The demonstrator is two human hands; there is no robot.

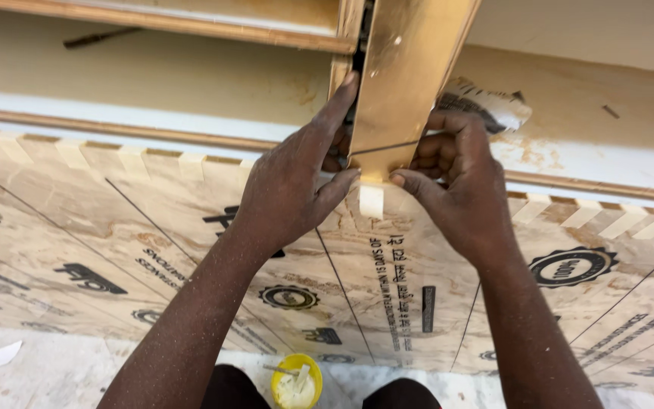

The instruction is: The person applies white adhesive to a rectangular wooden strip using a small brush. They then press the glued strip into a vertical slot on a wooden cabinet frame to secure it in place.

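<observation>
A shiny gold-coloured strip (399, 68) runs from the top of the view down to a plywood board (115, 227). My left hand (297, 178) grips the strip's left edge near its lower end, index finger stretched up along it and thumb under the end. My right hand (456, 174) holds the right edge, fingers curled behind the strip and thumb at its lower corner. A short piece of pale masking tape (371, 201) sits just below the strip's end, between my thumbs.
The plywood board carries printed marks, pencil lines and several pale tape tabs (191, 163) along its upper edge. A wooden trim (153, 135) runs behind it. A yellow tub of paste with a stick (297, 380) stands on the floor below. A crumpled printed wrapper (486, 106) lies behind the strip.
</observation>
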